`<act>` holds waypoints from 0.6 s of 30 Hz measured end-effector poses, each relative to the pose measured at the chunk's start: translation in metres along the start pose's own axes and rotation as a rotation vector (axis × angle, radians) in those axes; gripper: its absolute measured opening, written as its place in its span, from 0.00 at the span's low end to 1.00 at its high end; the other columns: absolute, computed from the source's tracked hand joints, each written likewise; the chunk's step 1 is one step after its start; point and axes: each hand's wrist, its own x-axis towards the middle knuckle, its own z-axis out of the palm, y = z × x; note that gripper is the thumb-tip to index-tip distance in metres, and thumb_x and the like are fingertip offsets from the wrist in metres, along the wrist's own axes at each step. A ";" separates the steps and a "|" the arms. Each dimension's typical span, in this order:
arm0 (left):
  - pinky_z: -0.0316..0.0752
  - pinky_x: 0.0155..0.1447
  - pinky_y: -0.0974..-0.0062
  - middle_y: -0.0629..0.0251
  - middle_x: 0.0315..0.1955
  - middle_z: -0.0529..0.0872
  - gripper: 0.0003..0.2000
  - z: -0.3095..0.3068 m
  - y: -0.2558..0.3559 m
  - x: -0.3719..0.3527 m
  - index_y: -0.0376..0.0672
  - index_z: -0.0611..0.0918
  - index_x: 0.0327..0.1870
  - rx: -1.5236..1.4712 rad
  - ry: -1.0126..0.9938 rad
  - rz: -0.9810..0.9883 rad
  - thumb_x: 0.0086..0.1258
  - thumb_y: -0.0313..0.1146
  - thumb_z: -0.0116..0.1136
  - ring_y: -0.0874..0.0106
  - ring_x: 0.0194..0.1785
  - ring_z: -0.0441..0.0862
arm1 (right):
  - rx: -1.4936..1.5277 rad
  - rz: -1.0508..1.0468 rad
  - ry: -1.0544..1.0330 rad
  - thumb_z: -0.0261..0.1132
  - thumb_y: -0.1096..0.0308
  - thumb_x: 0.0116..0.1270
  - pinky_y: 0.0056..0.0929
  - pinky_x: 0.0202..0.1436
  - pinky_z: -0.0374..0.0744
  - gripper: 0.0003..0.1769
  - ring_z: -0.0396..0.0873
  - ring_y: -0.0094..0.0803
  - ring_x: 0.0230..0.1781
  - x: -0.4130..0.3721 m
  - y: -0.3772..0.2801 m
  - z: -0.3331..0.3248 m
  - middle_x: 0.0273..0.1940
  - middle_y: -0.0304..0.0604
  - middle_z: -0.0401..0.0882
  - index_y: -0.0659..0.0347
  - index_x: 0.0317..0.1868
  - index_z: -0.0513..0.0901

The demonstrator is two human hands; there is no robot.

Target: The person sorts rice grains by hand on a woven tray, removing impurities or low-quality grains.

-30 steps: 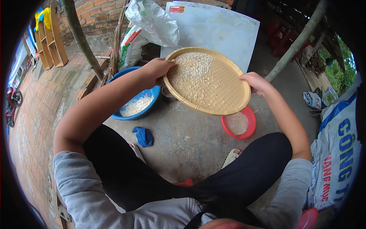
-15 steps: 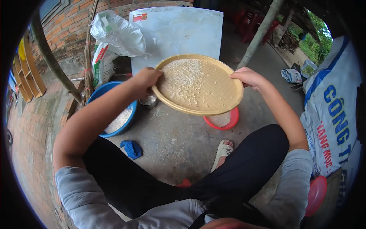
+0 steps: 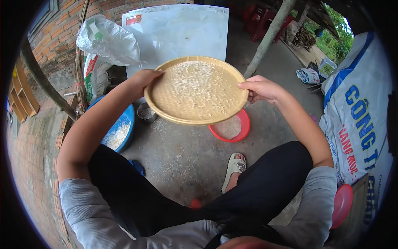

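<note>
Grip: our left hand [image 3: 142, 81] and right hand [image 3: 264, 89] clamp the woven tray [image 3: 160, 94] left and right | presumably balancing loose grain [image 3: 192, 73] | red basin [image 3: 245, 125] below.

Colours, nearest things first: a straw-yellow tray [image 3: 163, 99] with a golden-tan rim, scattered with off-white grains [image 3: 192, 72]. Below it, a bright red basin [image 3: 245, 132], a vivid blue tub [image 3: 129, 124] and a silver-grey bowl [image 3: 146, 114]. The person's sleeves [image 3: 85, 203] are light grey, the trousers [image 3: 265, 182] solid black, the sandal [image 3: 229, 172] cream. At right, a white sack [image 3: 356, 120] carries a blue stripe and lettering in two colours — blue and red. Behind, an orange-red brick wall [image 3: 62, 27] shows grey mortar lines — beside a whitish panel [image 3: 182, 35].
</note>
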 end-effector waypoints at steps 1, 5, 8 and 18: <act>0.81 0.35 0.66 0.55 0.36 0.80 0.15 -0.004 -0.004 0.007 0.33 0.72 0.51 -0.009 0.011 -0.013 0.72 0.36 0.44 0.67 0.33 0.82 | 0.003 -0.003 0.000 0.59 0.57 0.64 0.25 0.32 0.78 0.16 0.78 0.25 0.27 0.001 -0.001 -0.002 0.30 0.39 0.81 0.64 0.38 0.81; 0.80 0.31 0.69 0.60 0.30 0.80 0.14 0.045 -0.012 0.009 0.39 0.73 0.52 -0.001 0.173 0.109 0.72 0.38 0.45 0.70 0.30 0.81 | -0.013 -0.050 0.195 0.56 0.62 0.63 0.26 0.31 0.77 0.16 0.80 0.29 0.30 0.028 0.022 -0.020 0.33 0.44 0.81 0.67 0.40 0.81; 0.80 0.34 0.72 0.61 0.33 0.80 0.16 0.036 -0.008 0.020 0.40 0.71 0.56 0.074 0.135 0.114 0.73 0.38 0.43 0.71 0.30 0.81 | 0.119 0.017 0.377 0.56 0.62 0.63 0.28 0.35 0.77 0.16 0.80 0.28 0.34 0.042 0.027 -0.019 0.35 0.44 0.82 0.66 0.42 0.80; 0.83 0.32 0.69 0.63 0.33 0.79 0.15 0.024 -0.013 0.008 0.41 0.70 0.55 0.096 0.142 0.038 0.72 0.37 0.43 0.70 0.30 0.82 | 0.037 0.053 0.175 0.55 0.58 0.68 0.30 0.37 0.78 0.18 0.81 0.30 0.36 0.056 0.022 -0.001 0.38 0.46 0.81 0.66 0.43 0.78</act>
